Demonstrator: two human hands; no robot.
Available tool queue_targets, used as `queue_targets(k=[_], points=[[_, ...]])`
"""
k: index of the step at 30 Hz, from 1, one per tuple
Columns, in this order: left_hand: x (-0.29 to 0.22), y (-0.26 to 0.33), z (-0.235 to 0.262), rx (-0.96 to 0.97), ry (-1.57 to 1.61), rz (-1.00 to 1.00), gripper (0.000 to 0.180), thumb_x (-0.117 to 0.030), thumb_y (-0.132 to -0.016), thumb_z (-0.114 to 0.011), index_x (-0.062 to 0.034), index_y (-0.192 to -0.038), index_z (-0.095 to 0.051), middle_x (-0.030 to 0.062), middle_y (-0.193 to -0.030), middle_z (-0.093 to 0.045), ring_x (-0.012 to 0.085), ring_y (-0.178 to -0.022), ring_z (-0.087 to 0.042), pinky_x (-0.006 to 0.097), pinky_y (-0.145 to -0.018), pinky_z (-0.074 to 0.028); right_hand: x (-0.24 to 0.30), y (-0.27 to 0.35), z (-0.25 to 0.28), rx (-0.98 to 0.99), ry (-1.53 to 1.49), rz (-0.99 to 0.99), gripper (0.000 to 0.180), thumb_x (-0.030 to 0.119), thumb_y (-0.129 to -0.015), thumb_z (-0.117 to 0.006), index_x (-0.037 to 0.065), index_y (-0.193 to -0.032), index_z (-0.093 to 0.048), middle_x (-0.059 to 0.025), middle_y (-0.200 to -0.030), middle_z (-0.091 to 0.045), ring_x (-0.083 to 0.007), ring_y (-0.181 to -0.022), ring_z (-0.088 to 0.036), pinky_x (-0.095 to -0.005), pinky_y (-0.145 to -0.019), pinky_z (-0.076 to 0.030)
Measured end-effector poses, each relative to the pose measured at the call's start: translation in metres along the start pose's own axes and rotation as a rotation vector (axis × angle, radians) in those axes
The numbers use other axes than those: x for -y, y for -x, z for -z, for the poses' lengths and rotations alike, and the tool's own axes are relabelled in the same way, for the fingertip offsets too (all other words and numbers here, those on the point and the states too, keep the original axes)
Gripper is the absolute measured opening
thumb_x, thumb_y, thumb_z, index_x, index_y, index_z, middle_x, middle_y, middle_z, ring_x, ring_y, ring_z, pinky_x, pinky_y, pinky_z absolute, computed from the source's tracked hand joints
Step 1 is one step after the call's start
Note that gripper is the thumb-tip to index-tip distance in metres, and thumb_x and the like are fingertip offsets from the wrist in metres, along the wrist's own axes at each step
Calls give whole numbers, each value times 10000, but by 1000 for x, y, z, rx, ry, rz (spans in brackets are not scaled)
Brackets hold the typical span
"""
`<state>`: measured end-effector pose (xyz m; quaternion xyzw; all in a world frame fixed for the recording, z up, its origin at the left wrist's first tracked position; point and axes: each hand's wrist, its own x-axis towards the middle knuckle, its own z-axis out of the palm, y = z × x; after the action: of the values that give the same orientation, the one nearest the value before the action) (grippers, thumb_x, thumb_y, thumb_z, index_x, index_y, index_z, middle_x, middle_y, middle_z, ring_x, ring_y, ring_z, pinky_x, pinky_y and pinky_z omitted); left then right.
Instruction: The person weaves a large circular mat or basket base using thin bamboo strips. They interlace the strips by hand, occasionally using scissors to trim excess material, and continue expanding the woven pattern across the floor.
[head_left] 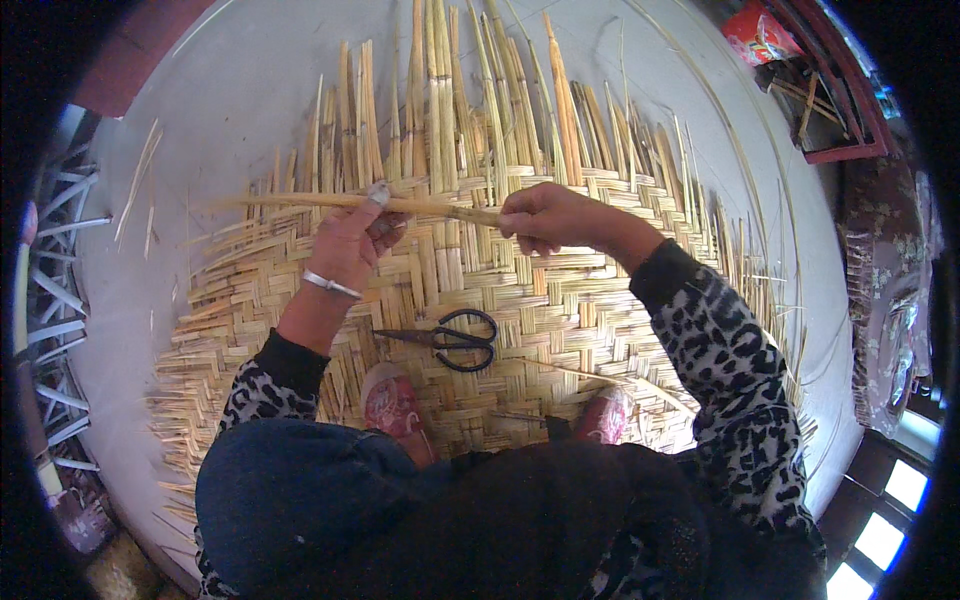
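Observation:
A long pale split reed strip (440,208) runs crosswise between my hands, above a woven reed mat (545,300). My left hand (350,235), with a white wrap on one fingertip and a silvery bracelet at the wrist, is closed round the strip's middle. At the strip's right end, my right hand (545,217) grips it with curled fingers. The strip's left end is blurred. Below my hands, a pair of black-handled scissors (460,340) lies on the mat, blades pointing left.
Loose strip ends (440,80) stick out from the mat's far edge. My red shoes (392,405) rest on the mat. A thin strip (600,375) lies right of the scissors. At the left is a white metal rack (65,300); a dark red wooden frame (850,100) stands far right.

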<state>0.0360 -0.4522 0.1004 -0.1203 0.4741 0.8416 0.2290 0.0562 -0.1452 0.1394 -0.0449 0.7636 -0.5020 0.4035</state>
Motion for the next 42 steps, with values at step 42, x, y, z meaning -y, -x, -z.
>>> queue_targets(k=[42], points=[[31, -109, 195, -397, 69, 37, 239, -193, -976, -549, -27, -1145, -580, 98, -1056, -631, 191, -945, -627, 321, -757, -561, -20, 629, 225, -1740, 1854, -754, 244, 128, -870, -459, 26, -1027, -615, -215, -989, -631, -388, -943, -620, -480, -797, -509]])
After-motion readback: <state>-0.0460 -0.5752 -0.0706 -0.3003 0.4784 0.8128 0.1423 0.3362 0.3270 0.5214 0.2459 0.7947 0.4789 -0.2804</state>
